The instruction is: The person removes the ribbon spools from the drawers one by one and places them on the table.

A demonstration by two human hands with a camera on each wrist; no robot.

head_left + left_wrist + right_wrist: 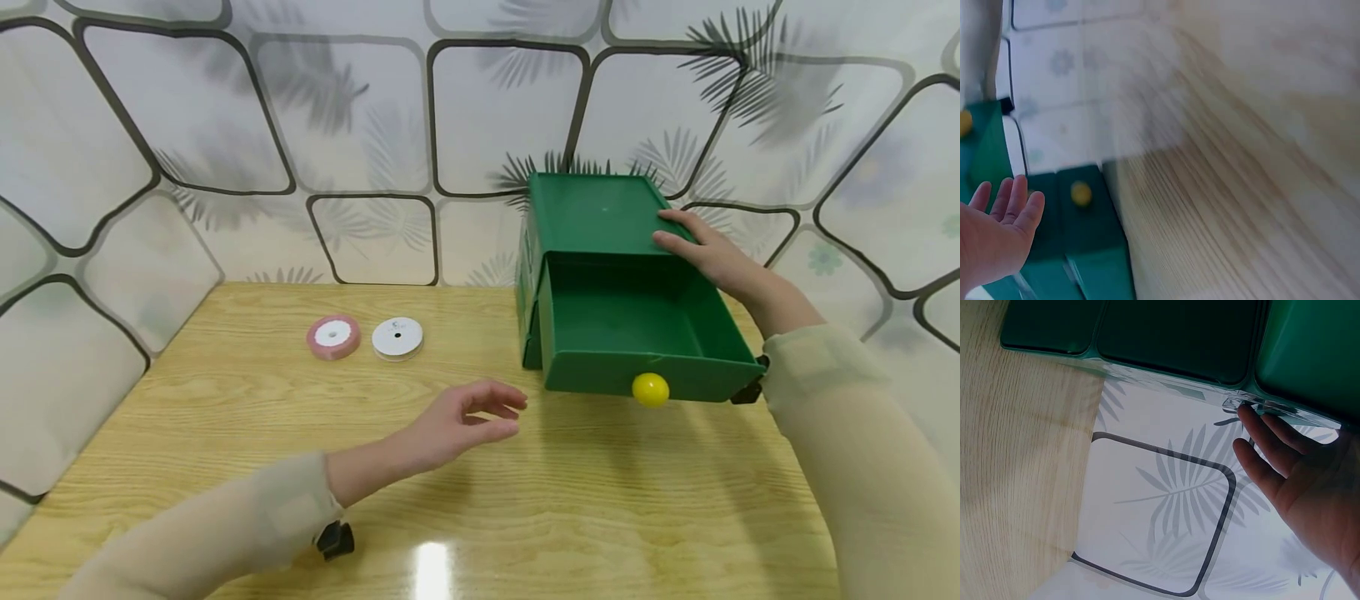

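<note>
Drawer (592, 372) stands pulled out beside the right hand (716, 257), so opening looks done, shutting not; that hand's fingers lie extended on the cabinet (592, 212) edge, gripping nothing; the left hand (453, 427), loosely parted, holds nothing; beyond it, leftward, pink ribbon (333, 337) and white spool (397, 338) seem untouched, outside the drawer.

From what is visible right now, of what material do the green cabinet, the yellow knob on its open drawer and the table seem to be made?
Green cabinet: probably plastic, slightly shiny; its surfaces look smooth and evenly coloured. Yellow knob: likely glossy plastic, given its highlight, though painted wood is possible. Table: wood or wood-look laminate, glossy; grain and a bright reflection show.
</note>
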